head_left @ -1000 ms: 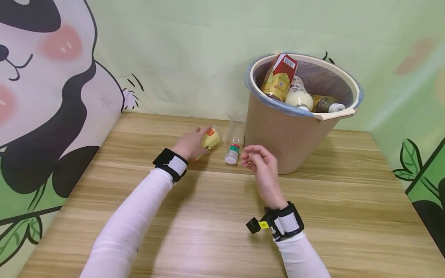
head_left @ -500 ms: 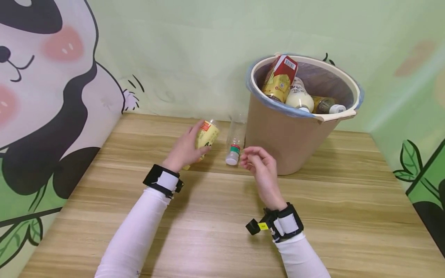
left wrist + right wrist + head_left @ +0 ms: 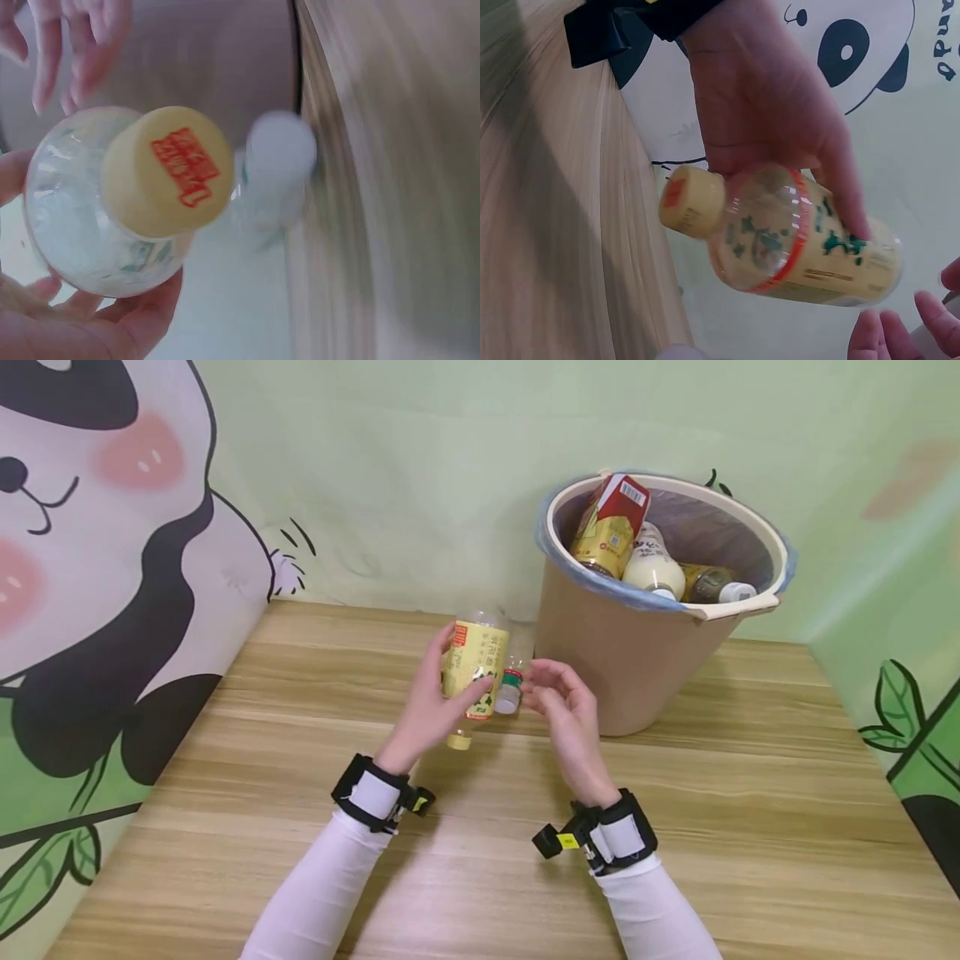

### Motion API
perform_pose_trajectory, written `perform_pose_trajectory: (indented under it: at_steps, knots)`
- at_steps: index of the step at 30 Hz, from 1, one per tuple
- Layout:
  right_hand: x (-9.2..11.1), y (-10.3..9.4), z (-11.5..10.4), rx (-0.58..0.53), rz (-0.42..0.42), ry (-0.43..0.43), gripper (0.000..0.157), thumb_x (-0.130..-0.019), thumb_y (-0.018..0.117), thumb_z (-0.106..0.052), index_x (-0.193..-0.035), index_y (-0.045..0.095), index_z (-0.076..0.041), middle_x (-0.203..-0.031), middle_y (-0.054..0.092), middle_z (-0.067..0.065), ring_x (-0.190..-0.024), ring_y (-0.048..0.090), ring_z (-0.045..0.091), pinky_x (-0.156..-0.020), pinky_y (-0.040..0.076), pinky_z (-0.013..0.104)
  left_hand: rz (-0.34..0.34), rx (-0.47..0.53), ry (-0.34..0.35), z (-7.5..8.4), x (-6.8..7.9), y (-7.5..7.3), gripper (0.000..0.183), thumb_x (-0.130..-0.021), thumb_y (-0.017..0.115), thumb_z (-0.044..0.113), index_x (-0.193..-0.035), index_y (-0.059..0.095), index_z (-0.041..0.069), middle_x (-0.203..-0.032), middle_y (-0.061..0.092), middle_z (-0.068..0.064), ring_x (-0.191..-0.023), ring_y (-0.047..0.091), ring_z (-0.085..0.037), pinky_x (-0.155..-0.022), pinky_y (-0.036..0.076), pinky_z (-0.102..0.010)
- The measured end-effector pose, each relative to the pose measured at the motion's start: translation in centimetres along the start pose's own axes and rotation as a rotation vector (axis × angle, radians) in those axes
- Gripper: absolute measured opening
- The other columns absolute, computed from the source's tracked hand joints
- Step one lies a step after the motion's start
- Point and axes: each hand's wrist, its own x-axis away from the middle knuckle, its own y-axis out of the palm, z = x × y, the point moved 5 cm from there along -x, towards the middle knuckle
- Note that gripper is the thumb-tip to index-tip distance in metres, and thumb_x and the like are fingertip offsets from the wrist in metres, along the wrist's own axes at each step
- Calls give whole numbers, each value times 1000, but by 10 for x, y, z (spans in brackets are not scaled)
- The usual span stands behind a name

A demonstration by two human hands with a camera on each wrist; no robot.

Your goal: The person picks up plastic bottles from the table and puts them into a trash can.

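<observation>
A clear plastic bottle [image 3: 478, 652] with a yellow label and yellow cap is gripped round its label by my left hand [image 3: 429, 714]. It is raised over the table, its cap pointing down and back toward me. The left wrist view looks straight at the yellow cap [image 3: 184, 172]; the right wrist view shows the bottle's side. Just beyond the held bottle lies another clear bottle [image 3: 507, 695] with a green and red label and white cap, partly hidden behind it. My right hand [image 3: 568, 718] hovers beside that cap with loosely curled fingers, holding nothing.
A tan bin [image 3: 600, 668] with a blue liner stands at the back right. Inside it are a red and yellow package [image 3: 617, 522], a creamy white bottle [image 3: 654, 568] and a dark bottle with a white cap [image 3: 708, 583]. The wood-grain table [image 3: 480, 843] meets a panda-printed wall.
My left hand has lifted the yellow-labelled bottle off the table and carried it right, turning it so the label faces up. My right hand has stayed almost still.
</observation>
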Motion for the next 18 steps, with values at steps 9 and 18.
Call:
perform_pose_trajectory:
  at_steps: [9,18]
  knots:
    - [-1,1,1,76,10,-19,44,-93,50,-2,-136,44,-4,-127,51,10,-115,51,23,-101,41,44,4,123,-68,-11,4,24,84,-86,67,36,-151,14,28,-148,30,-9,-110,51,-31,-79,52,-42]
    - [-2,-2,-1,128,-32,-41,49,-98,40,-9,-147,34,-13,-145,41,4,-125,47,21,-102,39,42,-50,165,-58,4,11,37,83,-89,65,25,-151,10,24,-150,26,-12,-112,50,-32,-82,52,-43]
